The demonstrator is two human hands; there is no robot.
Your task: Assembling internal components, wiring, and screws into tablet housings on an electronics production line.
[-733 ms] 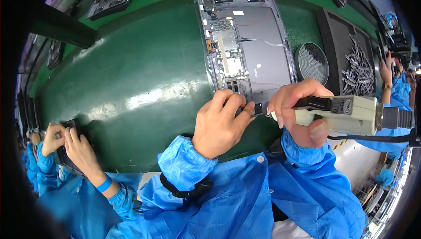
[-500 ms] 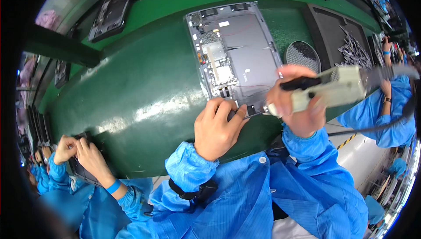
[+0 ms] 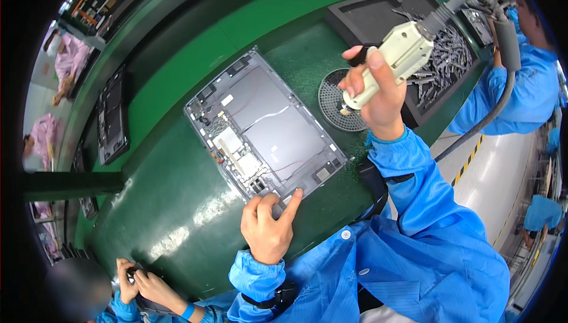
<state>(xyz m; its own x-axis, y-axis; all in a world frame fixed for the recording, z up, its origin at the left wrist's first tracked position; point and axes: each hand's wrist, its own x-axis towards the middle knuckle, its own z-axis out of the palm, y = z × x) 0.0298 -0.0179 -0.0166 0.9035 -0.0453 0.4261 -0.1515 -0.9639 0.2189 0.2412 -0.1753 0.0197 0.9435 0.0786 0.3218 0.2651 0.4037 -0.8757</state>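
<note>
My left hand point(image 3: 267, 228) is at the near edge of an opened tablet point(image 3: 278, 124). Its index finger reaches out onto the casing. The other fingers curl round a small dark part point(image 3: 277, 210), mostly hidden by them. Inside the tablet a large grey battery and a circuit board lie exposed. My right hand point(image 3: 383, 98) is wrapped round a cream electric screwdriver point(image 3: 402, 53), held tilted. Its tip is over the near side of a round perforated screw dish point(image 3: 332, 113); whether it touches cannot be made out.
Behind the dish stands a dark foam tray point(image 3: 358, 21) with many slim grey bars point(image 3: 444, 56). The tool's thick cable point(image 3: 503, 98) arches down on the right. At the lower left a co-worker's hands point(image 3: 142, 284) work on a device. More opened devices point(image 3: 112, 116) line the far left.
The screwdriver has left the tablet's near edge and moved up to the screw dish. My left hand stays at the tablet's edge. The view has turned, so the tablet appears more slanted.
</note>
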